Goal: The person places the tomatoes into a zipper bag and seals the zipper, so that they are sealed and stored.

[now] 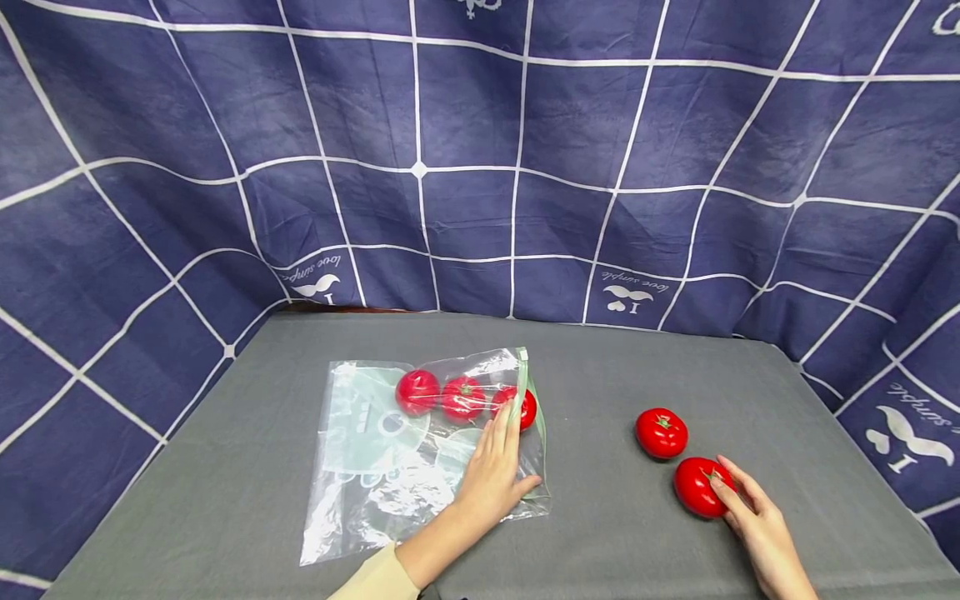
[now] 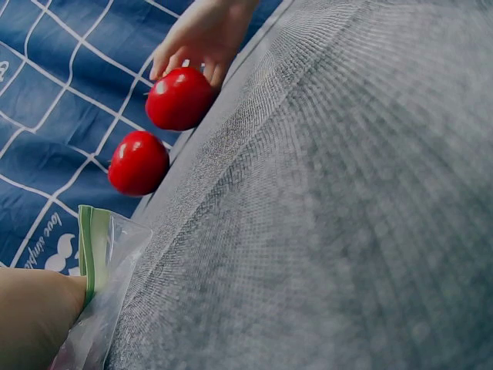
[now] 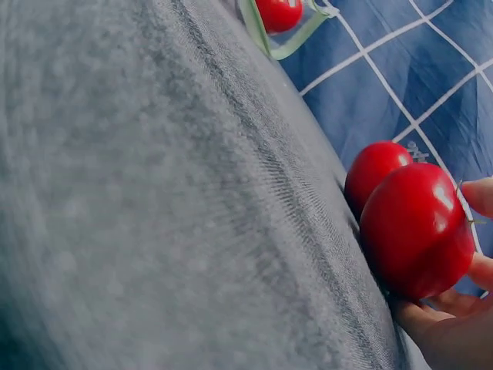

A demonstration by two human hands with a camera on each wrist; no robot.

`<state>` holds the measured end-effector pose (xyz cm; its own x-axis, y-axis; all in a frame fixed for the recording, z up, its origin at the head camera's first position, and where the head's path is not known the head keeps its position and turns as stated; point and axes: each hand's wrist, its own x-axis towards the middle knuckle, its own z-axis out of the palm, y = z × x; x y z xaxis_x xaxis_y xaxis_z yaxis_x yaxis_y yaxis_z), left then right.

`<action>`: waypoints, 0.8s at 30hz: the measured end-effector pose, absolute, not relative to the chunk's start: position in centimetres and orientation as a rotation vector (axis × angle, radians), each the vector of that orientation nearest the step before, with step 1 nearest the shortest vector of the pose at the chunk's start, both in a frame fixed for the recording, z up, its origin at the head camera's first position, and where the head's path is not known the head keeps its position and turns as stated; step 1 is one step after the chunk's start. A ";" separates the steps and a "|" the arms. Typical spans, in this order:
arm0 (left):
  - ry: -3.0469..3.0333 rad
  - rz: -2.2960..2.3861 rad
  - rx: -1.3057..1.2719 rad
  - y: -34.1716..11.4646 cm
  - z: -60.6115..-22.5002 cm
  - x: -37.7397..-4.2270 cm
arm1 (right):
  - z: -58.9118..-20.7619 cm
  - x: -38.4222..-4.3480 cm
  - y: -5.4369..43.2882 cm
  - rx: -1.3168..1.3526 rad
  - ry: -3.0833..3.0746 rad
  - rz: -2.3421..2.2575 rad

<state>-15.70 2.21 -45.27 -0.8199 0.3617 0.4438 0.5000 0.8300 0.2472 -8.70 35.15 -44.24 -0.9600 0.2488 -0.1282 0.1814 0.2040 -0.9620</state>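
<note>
A clear zip bag (image 1: 352, 500) with a green zip edge lies flat, its mouth facing right. Two red tomatoes, one at the left (image 1: 417, 392) and one in the middle (image 1: 462, 402), sit inside it, and a third tomato (image 1: 528, 410) lies at the mouth, partly hidden by fingers. My left hand (image 1: 489, 468) rests on the bag near the zip with straight fingers. On the right, my right hand (image 1: 761, 521) holds a tomato (image 1: 696, 487) between thumb and fingers, low at the cloth. Just behind it sits another tomato (image 1: 662, 433), untouched.
A grey cloth (image 1: 585, 533) covers the table. Blue curtain fabric (image 1: 480, 208) with white lines hangs behind and along both sides, meeting the table's back edge.
</note>
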 end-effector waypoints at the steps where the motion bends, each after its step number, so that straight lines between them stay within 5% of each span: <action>1: -2.630 -0.502 -0.645 2.2 -45.3 -15.7 | -44.3 -8.7 35.2 -0.436 -2.378 1.935; 24: -2.625 -0.493 -0.642 2.2 -45.4 -15.7 | -44.0 -7.4 33.5 -0.504 -2.283 1.900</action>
<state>-15.72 2.21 -45.37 -0.8182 0.3605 0.4479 0.4983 0.8332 0.2397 -7.36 33.45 -44.02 -0.9359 0.3337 -0.1128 0.1714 0.1517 -0.9735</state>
